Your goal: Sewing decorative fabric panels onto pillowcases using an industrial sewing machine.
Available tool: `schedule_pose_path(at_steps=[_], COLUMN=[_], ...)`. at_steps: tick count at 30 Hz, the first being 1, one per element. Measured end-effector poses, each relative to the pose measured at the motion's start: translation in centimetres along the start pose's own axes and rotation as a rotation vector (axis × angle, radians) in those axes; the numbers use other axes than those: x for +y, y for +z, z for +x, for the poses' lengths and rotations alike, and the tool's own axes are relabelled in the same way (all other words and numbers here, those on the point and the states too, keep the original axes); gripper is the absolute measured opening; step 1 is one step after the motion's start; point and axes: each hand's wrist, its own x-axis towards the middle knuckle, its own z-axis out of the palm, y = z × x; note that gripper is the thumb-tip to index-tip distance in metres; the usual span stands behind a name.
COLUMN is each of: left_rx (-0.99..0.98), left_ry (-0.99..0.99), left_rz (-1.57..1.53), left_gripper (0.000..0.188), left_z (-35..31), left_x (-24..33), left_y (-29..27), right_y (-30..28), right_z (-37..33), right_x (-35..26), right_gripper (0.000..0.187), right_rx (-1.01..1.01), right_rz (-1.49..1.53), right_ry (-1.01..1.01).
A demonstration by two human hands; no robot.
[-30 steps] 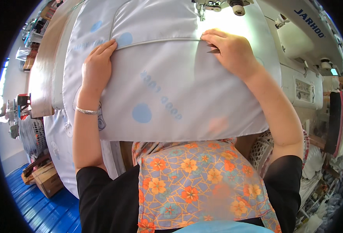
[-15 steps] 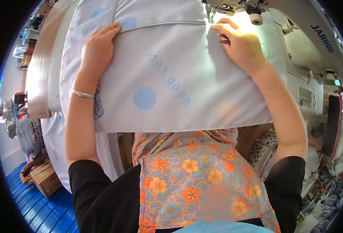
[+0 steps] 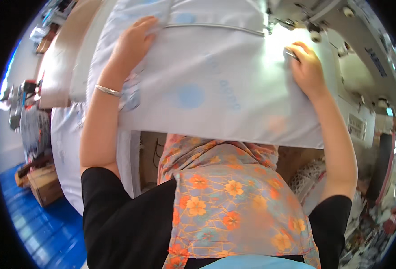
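Note:
A large white cloth (image 3: 162, 98) with pale blue and orange prints lies spread before me, its near edge hanging above my lap. A raised grey strip like piping (image 3: 211, 26) crosses its far part and ends beside the sewing machine's presser foot (image 3: 268, 20). My left hand (image 3: 135, 42) rests on the cloth by the strip's left end, fingers stretched out and slightly blurred. Right of the presser foot and nearer me, my right hand (image 3: 307, 67) is closed around small metal snips (image 3: 291, 54); their tips show at the fingers, the rest hidden in the palm.
The sewing machine arm (image 3: 363, 49) stands at the right, with a bright light near the needle. A wooden table edge (image 3: 65, 62) runs along the left. More white cloth hangs below it. A wooden box (image 3: 45, 184) sits on the blue floor (image 3: 50, 228). At right is a white lattice basket (image 3: 307, 179).
My right hand has drawn away from the presser foot, toward me and to the right, still with the snips. The whole view has shifted and tilted. My left hand stays near the strip's end.

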Motion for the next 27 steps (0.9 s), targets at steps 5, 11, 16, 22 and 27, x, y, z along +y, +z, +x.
schedule_pose_path(at_steps=[5, 11, 16, 22, 27], left_rx=[-0.197, -0.09, -0.147, -0.046, 0.04], left_ry=[-0.239, -0.212, -0.283, -0.274, -0.173], left_rz=[-0.114, -0.051, -0.031, -0.155, -0.145], left_gripper=[0.036, 0.03, 0.017, 0.014, 0.01], left_z=[-3.0, 0.2, 1.7, 1.4, 0.8], left_x=[-0.1, 0.0, -0.5, -0.7, -0.4], left_y=[-2.8, -0.3, 1.1, 1.4, 1.6], right_y=[-3.3, 0.2, 5.7, 10.9, 11.4], right_z=[0.7, 6.8, 13.1, 17.3, 18.3], right_x=[-4.8, -11.8, -14.7, -14.3, -14.7], right_gripper=[0.029, 0.031, 0.029, 0.03, 0.029], right_rx=[-0.108, -0.29, -0.265, -0.284, -0.363], right_rz=[0.207, 0.224, 0.408, 0.323, 0.321], right_ry=[0.165, -0.001, 0.076, 0.084, 0.105])
